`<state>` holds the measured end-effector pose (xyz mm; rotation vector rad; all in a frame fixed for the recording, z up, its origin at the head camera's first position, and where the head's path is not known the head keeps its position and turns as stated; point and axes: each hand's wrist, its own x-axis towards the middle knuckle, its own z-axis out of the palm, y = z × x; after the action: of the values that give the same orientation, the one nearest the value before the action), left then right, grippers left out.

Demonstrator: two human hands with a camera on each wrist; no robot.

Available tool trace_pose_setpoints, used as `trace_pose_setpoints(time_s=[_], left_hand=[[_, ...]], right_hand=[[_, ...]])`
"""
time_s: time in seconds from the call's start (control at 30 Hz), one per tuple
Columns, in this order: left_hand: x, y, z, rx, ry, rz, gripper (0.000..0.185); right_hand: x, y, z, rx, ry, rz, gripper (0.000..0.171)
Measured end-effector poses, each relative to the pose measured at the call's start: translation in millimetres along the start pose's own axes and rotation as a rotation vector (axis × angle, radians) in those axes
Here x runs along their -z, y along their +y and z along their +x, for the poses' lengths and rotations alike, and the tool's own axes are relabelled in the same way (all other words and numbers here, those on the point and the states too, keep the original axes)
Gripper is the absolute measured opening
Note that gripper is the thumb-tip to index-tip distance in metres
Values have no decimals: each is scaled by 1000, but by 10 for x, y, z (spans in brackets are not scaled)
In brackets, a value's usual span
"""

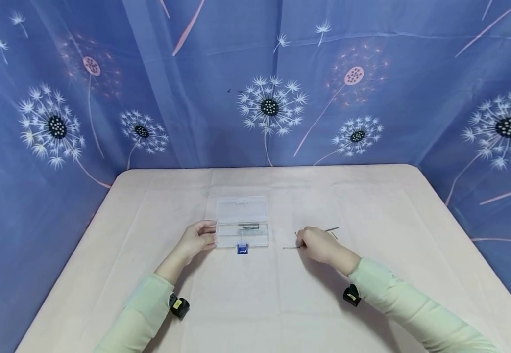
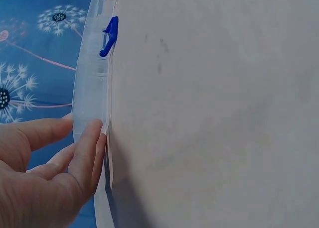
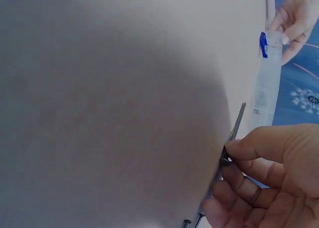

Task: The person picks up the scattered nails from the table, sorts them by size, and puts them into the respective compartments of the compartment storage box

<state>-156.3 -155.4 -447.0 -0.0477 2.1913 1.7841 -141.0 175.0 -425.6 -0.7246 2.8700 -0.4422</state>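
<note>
A clear plastic box (image 1: 220, 241) with a blue latch (image 1: 242, 249) lies on the table, its lid (image 1: 241, 212) folded back. My left hand (image 1: 197, 241) holds the left end of the box, thumb on one side and fingertips (image 2: 94, 128) on the other. Inside, several thin metal pieces (image 1: 250, 226) lie toward the right. To the right of the box, my right hand (image 1: 321, 245) is low over the table. Its thumb and forefinger pinch a slender metal nail (image 3: 238, 121), one end of which sticks out toward the box.
More thin nails lie around my right hand, one (image 1: 332, 229) beyond it and another with a flat head (image 3: 187, 222) below my fingers. A pale cloth (image 1: 246, 304) covers the table. Blue dandelion-print curtains (image 1: 220, 117) stand behind it and at both sides.
</note>
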Motion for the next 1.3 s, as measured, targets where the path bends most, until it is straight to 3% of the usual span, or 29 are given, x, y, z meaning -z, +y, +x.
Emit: trace_pose_setpoints(time_s=[0.27, 0.47, 0.53, 0.67, 0.83, 1.1, 1.3], left_hand=[[5, 23, 25, 3, -1, 49, 43], [5, 11, 30, 5, 1, 74, 43], [6, 12, 29, 9, 6, 76, 43], [11, 12, 37, 12, 0, 74, 44], [9, 15, 45, 16, -9, 50, 46], [9, 1, 44, 15, -3, 46, 45], [13, 5, 42, 16, -1, 60, 44]], right_hand=[[-41, 18, 36, 115, -15, -81, 21], [-36, 68, 47, 47, -49, 26, 27], [-30, 99, 46, 24, -45, 81, 21], [-23, 159, 45, 14, -36, 240, 6], [-37, 199, 53, 25, -49, 487, 2], [-57, 221, 83, -121, -115, 953, 20], [-19, 200, 134, -177, -114, 1072, 24]])
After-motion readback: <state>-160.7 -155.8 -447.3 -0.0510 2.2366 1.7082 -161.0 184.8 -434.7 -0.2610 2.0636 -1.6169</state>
